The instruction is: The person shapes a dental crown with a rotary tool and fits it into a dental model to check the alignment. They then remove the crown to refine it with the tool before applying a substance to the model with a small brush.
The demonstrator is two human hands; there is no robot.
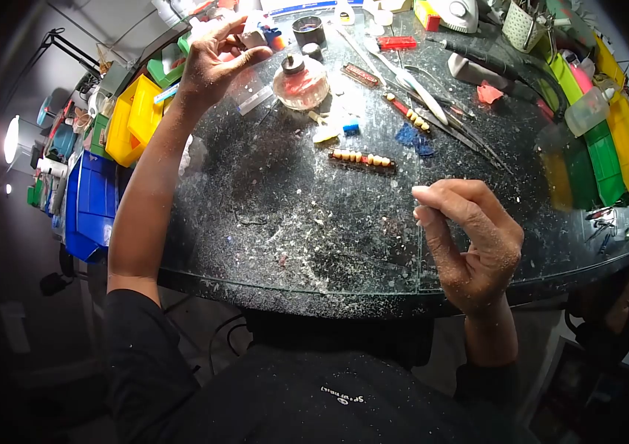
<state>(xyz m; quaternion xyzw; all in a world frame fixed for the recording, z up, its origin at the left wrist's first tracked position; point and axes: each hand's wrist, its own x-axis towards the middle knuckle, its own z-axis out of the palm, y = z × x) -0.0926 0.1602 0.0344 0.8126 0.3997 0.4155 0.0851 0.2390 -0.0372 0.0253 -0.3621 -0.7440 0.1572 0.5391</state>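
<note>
Left hand [214, 59] is way up at the far left of the bench, thumb and fingers spread around a small greyish block [254, 39]. Can't tell if it's actually gripped or just sits between them. Right hand [483, 244] hovers over the near right side, thumb and index tips almost meeting; can't make out anything between them, so no idea if it has something tiny.

My guess on the block: light, stiff, maybe chippy at the edges. I'd pinch it by opposite sides. Those fingers look dusty, so it could slip a bit.

Just beside it, the dark cup [308, 35] and the glass jar of pinkish liquid [300, 85] crowd that hand, and the jar looks easy to knock. Further out there's a strip of tooth-shaped pieces [362, 160], another tooth strip [407, 113], a blue mesh scrap [413, 139] and a white-handled tool [421, 96]. White crumbs litter the dark benchtop [211, 214]. Yellow bin [137, 118] stands left of the forearm.
</note>
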